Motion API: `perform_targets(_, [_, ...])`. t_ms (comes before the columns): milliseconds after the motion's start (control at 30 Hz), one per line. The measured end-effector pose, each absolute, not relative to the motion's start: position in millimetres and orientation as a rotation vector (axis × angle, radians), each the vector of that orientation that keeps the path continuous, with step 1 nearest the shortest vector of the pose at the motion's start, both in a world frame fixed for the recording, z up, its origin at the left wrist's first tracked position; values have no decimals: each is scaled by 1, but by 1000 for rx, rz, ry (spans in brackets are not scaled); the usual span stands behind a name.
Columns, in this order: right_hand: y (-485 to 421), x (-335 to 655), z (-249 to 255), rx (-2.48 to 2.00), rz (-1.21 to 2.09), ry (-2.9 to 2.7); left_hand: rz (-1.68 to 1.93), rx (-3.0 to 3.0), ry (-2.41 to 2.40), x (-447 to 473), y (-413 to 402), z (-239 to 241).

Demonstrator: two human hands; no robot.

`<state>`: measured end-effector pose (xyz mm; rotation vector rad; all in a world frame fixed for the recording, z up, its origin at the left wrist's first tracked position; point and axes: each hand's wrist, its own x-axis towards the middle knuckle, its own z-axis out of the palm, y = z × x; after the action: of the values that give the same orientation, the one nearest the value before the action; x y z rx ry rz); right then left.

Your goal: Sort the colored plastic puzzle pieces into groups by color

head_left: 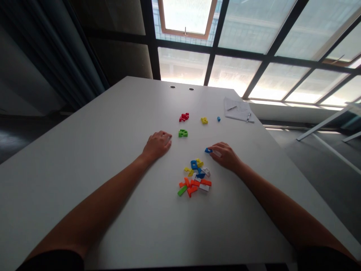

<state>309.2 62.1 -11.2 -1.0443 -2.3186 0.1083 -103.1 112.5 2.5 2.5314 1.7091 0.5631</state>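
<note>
On the white table (113, 150), my left hand (158, 144) rests with its fingers curled loosely under, holding nothing, just left of a green piece (183, 133). My right hand (225, 155) pinches a small blue piece (208, 150) and a white one (217, 153) against the tabletop. Between my forearms lies a loose pile of small plastic pieces (196, 177) in orange, blue, yellow, white and green. Farther back lie a red piece (184, 117), a yellow piece (204, 120) and a tiny blue piece (218, 119), each apart from the others.
Papers with a pen (238, 110) lie at the table's far right corner. Two cable holes (182, 88) sit near the far edge. Large windows run behind the table, and white table legs (327, 124) stand on the floor to the right.
</note>
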Motion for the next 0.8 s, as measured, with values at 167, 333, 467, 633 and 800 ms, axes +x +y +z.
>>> perform_targets(167, [99, 349, -13, -1539, -30, -2112, 555, 2521, 1734, -100, 111, 4])
perform_targets(333, [144, 356, -3, -1937, -81, -1878, 549, 2499, 1752, -98, 110, 7])
perform_targets(467, [182, 346, 5, -2123, -156, -1770, 541, 2502, 1756, -98, 110, 7])
perform_targets(633, [216, 340, 8, -2210, -209, -1762, 541, 2507, 1762, -98, 109, 6])
perform_targets(800, [228, 342, 7, -2180, -183, -1838, 562, 2494, 1765, -97, 109, 7])
